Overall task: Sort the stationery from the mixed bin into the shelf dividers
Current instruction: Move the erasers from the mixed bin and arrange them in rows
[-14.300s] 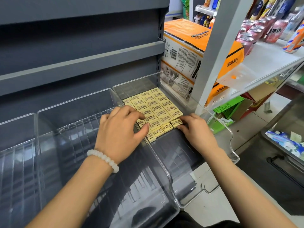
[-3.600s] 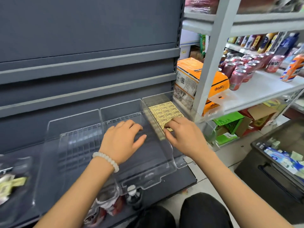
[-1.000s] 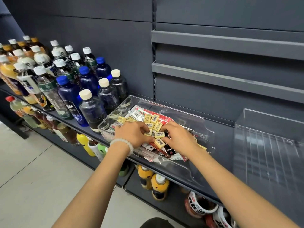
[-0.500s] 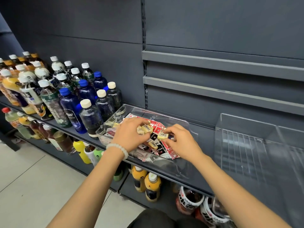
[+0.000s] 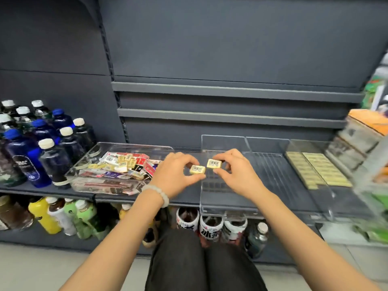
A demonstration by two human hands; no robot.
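My left hand (image 5: 175,175) pinches a small yellow eraser (image 5: 197,169) with a barcode label. My right hand (image 5: 235,173) pinches a second yellow eraser (image 5: 214,164). Both hands hover side by side above the shelf, between the clear mixed bin (image 5: 88,158) on the left and the clear shelf dividers (image 5: 224,143) on the right. The mixed bin holds more yellow erasers (image 5: 126,161) and red and white packets. The far right divider (image 5: 327,198) contains neat rows of yellow erasers (image 5: 317,170).
Dark and blue bottles (image 5: 44,148) stand on the shelf left of the bin. More bottles and cans (image 5: 210,225) fill the shelf below. Orange and white boxes (image 5: 361,133) sit at the far right. My knees (image 5: 201,261) are under the shelf edge.
Both hands lifted out of the mixed bin, each with a yellow eraser, and moved right toward the dividers. The view swung right, bringing the dividers and the sorted erasers into sight.
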